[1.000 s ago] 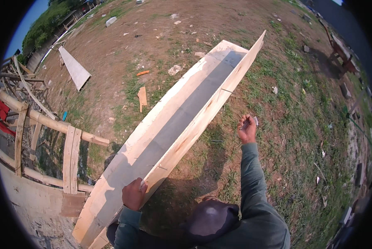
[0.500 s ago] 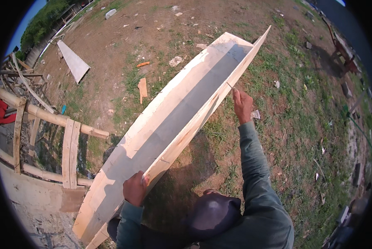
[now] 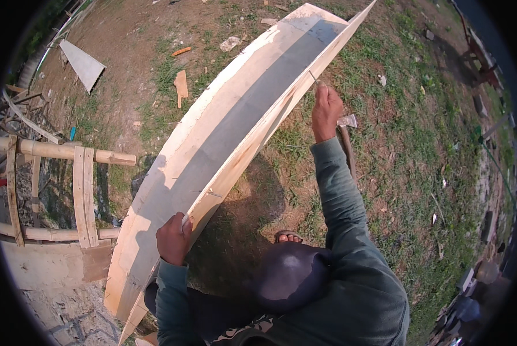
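Note:
A long, pale wooden trough (image 3: pixel 244 124), made of boards joined at an angle, stretches diagonally before me, its inside partly in shadow. My left hand (image 3: pixel 175 239) is closed on the upper edge of its near side board (image 3: pixel 241 173), close to the lower end. Farther up that board, my right hand (image 3: pixel 328 114) is closed, fingertips pinched at a nail (image 3: pixel 313 75) sticking out of its side. Another nail (image 3: pixel 214 194) protrudes between my hands. Beside my right wrist, a hatchet (image 3: pixel 347 121) lies on the grass, its handle partly behind my sleeve.
To the left stands a frame of bamboo poles (image 3: pixel 68 151) with wooden slats (image 3: pixel 84 196). A pale tapered board (image 3: pixel 84 64) and a wood scrap (image 3: pixel 181 89) lie on the dirt beyond the trough. My sandalled foot (image 3: pixel 288 236) shows below. Debris lies along the right.
My hands and the trough have shifted up and slightly left in view. More of the hatchet now shows beside my right wrist, and my foot has come into clearer view.

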The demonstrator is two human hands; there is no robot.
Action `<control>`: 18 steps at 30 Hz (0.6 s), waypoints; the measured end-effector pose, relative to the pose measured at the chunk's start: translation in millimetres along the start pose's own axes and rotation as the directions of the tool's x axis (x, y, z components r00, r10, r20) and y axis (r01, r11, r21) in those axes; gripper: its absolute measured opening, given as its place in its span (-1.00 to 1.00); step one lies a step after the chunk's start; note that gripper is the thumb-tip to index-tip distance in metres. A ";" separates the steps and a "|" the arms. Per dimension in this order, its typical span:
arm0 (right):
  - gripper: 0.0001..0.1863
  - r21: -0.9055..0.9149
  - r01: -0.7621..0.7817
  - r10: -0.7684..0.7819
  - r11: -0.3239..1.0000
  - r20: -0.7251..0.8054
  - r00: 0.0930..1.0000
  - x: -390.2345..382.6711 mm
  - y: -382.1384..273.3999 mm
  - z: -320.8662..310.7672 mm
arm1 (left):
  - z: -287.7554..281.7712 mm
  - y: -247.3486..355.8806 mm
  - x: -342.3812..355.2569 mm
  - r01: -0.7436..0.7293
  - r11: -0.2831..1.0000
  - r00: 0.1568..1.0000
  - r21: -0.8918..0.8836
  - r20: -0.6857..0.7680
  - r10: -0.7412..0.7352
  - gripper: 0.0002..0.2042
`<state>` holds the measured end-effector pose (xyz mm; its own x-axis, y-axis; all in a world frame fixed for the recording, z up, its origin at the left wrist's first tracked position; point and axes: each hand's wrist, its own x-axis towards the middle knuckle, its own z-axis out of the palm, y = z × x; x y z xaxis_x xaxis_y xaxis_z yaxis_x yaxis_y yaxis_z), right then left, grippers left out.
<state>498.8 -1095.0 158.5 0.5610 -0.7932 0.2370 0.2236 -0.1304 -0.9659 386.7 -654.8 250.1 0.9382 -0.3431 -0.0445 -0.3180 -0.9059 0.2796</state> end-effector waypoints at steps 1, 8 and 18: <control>-0.58 -0.046 0.026 -0.027 0.999 -0.034 0.999 -4.3 -7.2 -0.5 | -0.3 -1.0 -2.3 -0.009 1.000 1.000 0.002 -0.020 0.010 -0.83; -0.63 0.221 -0.166 0.188 0.961 -0.080 0.979 43.8 -0.1 -6.0 | 4.0 8.8 -0.6 -0.027 1.000 0.999 -0.007 -0.029 0.027 -0.83; -0.63 -0.626 0.303 -0.449 0.719 -0.086 0.889 -12.5 -38.7 18.4 | 6.2 0.9 -3.2 -0.021 1.000 0.997 0.021 -0.077 0.023 -0.82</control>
<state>497.8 -1069.0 194.8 0.3297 -0.6978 0.6359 -0.1679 -0.7061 -0.6879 382.6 -656.1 244.5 0.9384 -0.3438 0.0358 -0.3409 -0.9033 0.2605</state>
